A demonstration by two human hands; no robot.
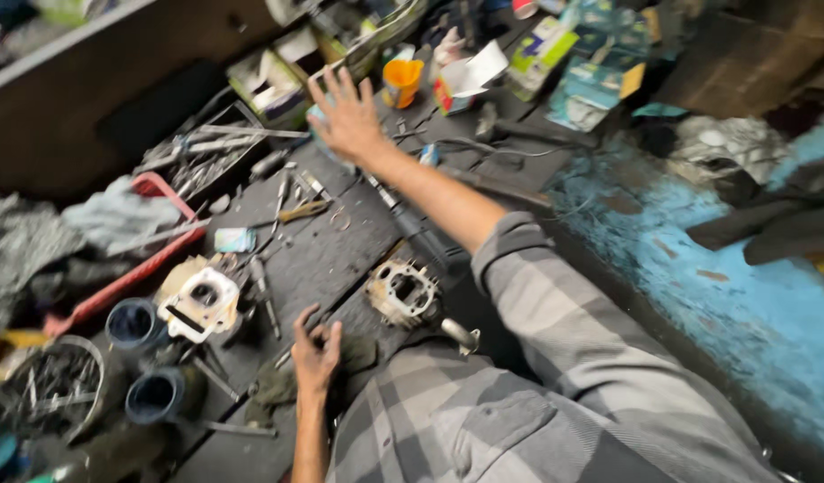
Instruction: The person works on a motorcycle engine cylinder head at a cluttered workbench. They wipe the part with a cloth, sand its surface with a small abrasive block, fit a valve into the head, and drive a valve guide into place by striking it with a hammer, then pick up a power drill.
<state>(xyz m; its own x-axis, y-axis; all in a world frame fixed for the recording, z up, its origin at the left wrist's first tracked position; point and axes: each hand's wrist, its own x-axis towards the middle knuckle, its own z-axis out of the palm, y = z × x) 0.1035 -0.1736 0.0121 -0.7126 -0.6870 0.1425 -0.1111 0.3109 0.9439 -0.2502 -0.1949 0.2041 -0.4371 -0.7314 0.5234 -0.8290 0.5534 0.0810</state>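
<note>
Taking the orange cup (400,82) at the back of the dark workbench (322,259) as the landmark and going left to right: well to the cup's lower left, a white engine casting (200,302) is lying beside two dark tubes standing on end (135,324), with a red tray (152,192) of loose tools behind them.

Nearer the body, the left hand (315,351) is resting on a dark rag (278,385) at the bench's front edge, fingers curled loosely; whether it is gripping the rag I cannot tell.

A grimy metal cylinder part (403,291) is sitting just right of that hand, touched by neither.

The right hand (347,114) is stretching far forward, fingers spread wide and holding nothing, hovering just left of the cup over a pale blue object I cannot make out. For a clean reach, it seems wise to be keeping the sleeve clear of the scattered screwdrivers and bits below the forearm, and bracing with the resting hand.

Left of the cup a green-and-white open carton (269,85) is lying tilted. Just right of it a red-and-white box (461,80) is gaping open, then green and teal cartons (541,45) are piling toward the blue-painted ledge (698,268).
</note>
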